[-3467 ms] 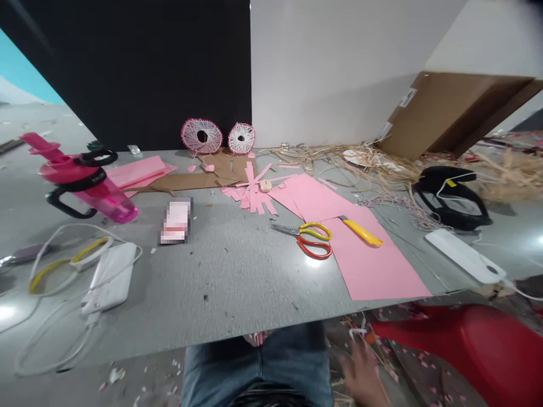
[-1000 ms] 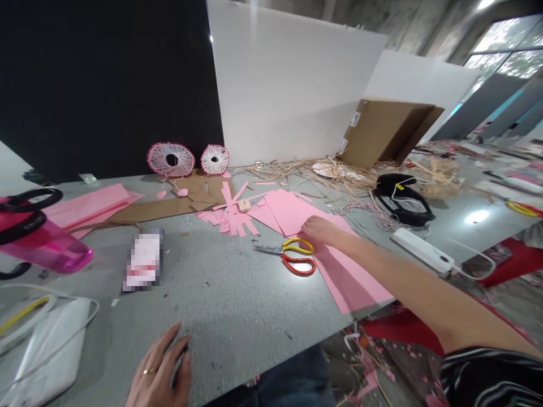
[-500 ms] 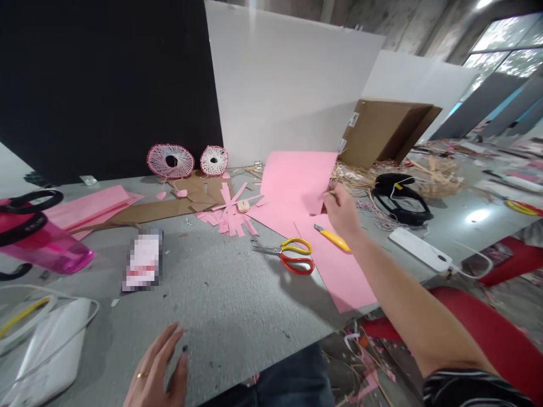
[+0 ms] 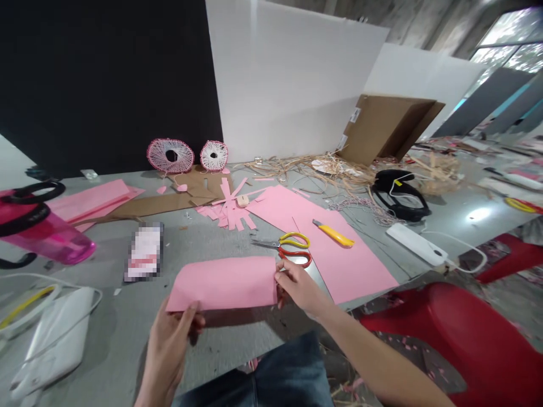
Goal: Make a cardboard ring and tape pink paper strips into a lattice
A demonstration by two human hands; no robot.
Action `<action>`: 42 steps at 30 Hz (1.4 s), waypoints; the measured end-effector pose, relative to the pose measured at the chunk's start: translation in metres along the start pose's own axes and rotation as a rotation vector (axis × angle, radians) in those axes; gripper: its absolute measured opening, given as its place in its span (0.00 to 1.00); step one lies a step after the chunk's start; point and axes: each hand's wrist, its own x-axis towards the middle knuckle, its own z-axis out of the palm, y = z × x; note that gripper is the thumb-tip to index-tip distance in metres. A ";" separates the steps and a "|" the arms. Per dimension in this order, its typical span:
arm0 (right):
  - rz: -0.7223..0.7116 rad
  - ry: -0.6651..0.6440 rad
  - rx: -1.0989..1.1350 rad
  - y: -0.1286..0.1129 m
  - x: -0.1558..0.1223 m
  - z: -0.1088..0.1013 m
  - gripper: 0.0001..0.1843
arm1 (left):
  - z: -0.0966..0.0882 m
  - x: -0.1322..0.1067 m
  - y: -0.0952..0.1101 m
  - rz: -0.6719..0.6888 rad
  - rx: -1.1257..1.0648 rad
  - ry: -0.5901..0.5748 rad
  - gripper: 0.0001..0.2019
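Bench (image 4: 195, 237), grey, listed from my left to my right.

Pink bottle (image 4: 51, 243): clear plastic, black loop handles, lying on its side. White power bank (image 4: 55, 333): cable looped beside it. Pink sheets (image 4: 89, 203): stacked toward the back. Cardboard strip (image 4: 148, 206): just beyond them. Blurred card (image 4: 144, 251): unreadable.

Left hand (image 4: 169, 339): closed on the lower left corner of the pink sheet (image 4: 223, 284). Right hand (image 4: 297, 285): thumb and fingers pinched together on its right edge. The sheet spans between my hands, over the near part of the bench. Handling, as I judge it: light, thin, stiff enough to keep its shape when held by two opposite edges, but likely to bow if held by one corner. Best grip: both short edges.

String discs (image 4: 169, 155): two, pink and white, at the back. Paper strips (image 4: 227, 212): a cut pink cluster. Scissors (image 4: 292, 246): yellow and red handles, just past my right hand. Utility knife (image 4: 333, 233): yellow, lying on the large pink sheet (image 4: 352, 265). Straw (image 4: 322, 167): loose pile. Cardboard box (image 4: 382, 127): tilted. Black object (image 4: 401, 195): type unclear. Power strip (image 4: 416, 251): white. Red chair (image 4: 445, 333): below the bench edge.
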 end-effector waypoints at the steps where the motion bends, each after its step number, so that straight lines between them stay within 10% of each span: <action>1: -0.032 0.017 -0.196 0.003 0.000 -0.008 0.08 | -0.006 0.003 -0.003 0.054 0.076 0.020 0.29; 6: -0.091 0.363 -0.808 0.012 0.012 -0.088 0.09 | -0.038 0.000 -0.003 0.260 0.536 0.143 0.50; 10: -0.052 0.598 -1.020 0.017 0.028 -0.157 0.12 | -0.061 -0.001 0.005 0.559 1.007 0.329 0.38; 14: 0.028 0.577 -1.144 0.029 0.039 -0.184 0.10 | -0.059 0.013 -0.006 0.963 1.114 0.080 0.24; 19: 0.068 0.557 -1.169 0.033 0.044 -0.184 0.07 | -0.034 0.007 -0.034 1.203 1.339 -0.284 0.29; 28: -0.049 0.550 -0.869 0.007 0.009 -0.157 0.21 | -0.042 -0.043 -0.038 1.082 1.375 -0.249 0.26; 35: -0.106 0.346 -0.615 -0.010 -0.008 -0.087 0.17 | -0.039 -0.036 -0.039 1.193 1.408 -0.324 0.32; 42: -0.065 0.169 -0.593 0.001 -0.030 -0.065 0.16 | -0.045 -0.033 -0.044 1.222 1.376 -0.304 0.31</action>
